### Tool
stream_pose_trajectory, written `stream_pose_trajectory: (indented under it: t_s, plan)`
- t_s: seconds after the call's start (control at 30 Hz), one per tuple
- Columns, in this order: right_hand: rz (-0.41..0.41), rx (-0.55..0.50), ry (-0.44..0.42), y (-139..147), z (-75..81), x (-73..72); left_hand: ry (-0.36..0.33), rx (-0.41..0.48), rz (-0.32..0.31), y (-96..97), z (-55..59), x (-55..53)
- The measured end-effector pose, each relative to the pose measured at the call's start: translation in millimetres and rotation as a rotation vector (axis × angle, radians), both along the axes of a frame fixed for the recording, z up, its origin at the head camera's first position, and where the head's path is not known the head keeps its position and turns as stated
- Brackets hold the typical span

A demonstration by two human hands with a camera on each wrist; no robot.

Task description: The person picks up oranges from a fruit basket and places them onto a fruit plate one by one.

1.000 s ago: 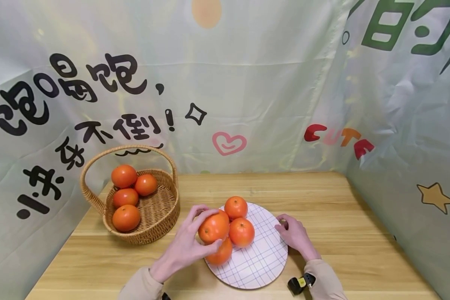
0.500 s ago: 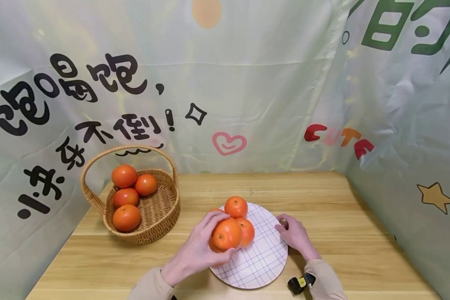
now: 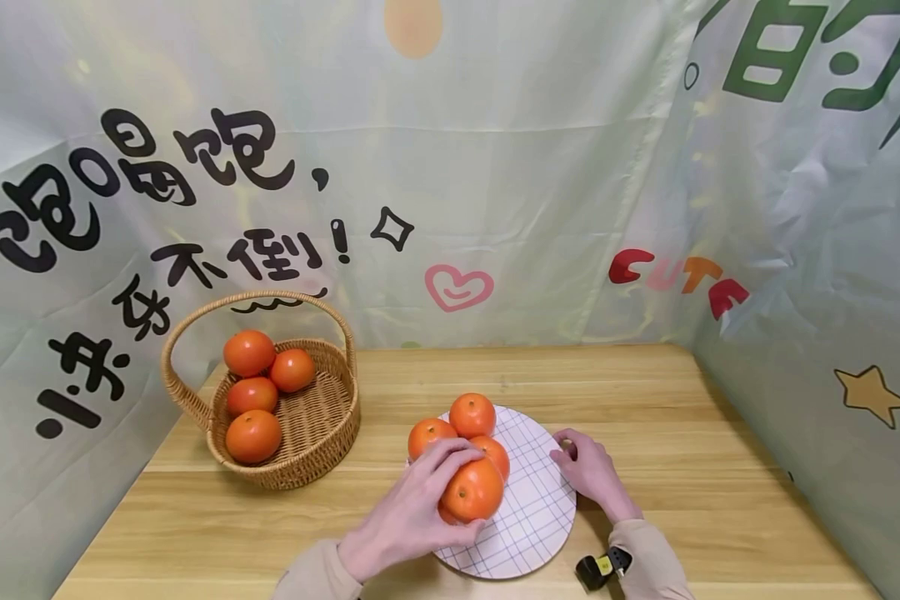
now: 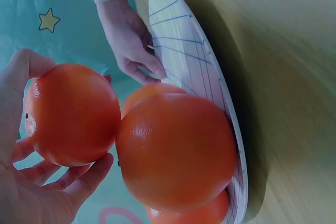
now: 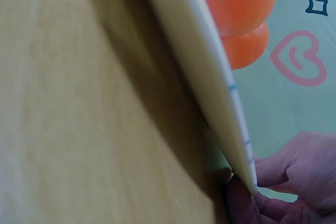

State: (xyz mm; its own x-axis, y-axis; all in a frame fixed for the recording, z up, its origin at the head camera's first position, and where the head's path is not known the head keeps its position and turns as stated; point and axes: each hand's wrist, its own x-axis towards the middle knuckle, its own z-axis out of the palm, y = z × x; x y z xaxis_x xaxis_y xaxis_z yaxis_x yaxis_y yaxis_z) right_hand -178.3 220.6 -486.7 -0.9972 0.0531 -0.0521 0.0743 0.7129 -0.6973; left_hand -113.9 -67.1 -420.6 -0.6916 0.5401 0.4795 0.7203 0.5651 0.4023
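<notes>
A round white plate (image 3: 536,500) with a blue grid pattern bears several oranges (image 3: 472,415), grouped towards its left side. My left hand (image 3: 420,500) grips another orange (image 3: 474,490), thumb on one side and fingers on the other, over the plate's left half. In the left wrist view this held orange (image 4: 73,114) is raised beside an orange (image 4: 176,150) on the plate, and the two look close or touching. My right hand (image 3: 588,467) pinches the plate's right rim; the right wrist view shows the thumb above the edge (image 5: 247,145) and fingers under it.
A wicker basket (image 3: 288,475) with a tall handle stands at the left on the wooden table (image 3: 615,383), holding several oranges (image 3: 252,436). Printed cloth (image 3: 540,208) hangs behind and at the sides. A black device (image 3: 600,568) is on the right wrist.
My left hand has carried its orange rightward and slightly nearer me across the plate, uncovering an orange at the plate's left rim. The right hand and plate have stayed put.
</notes>
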Motion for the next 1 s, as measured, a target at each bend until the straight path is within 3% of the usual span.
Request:
stream_pose_trajectory:
  t_s: [0.3, 0.6, 1.0]
  plan:
    - [0.001, 0.007, 0.014, 0, -0.2, 0.4, 0.042, -0.062, -0.07, 7.5, -7.3, 1.2]
    - [-0.01, -0.003, 0.0, 1, -0.9, -0.3, 0.062, -0.152, -0.041, 12.3, -9.5, 4.5]
    - [-0.009, -0.007, -0.003, 1, -1.3, 0.6, 0.11, -0.216, -0.06, 15.9, -13.1, 5.6]
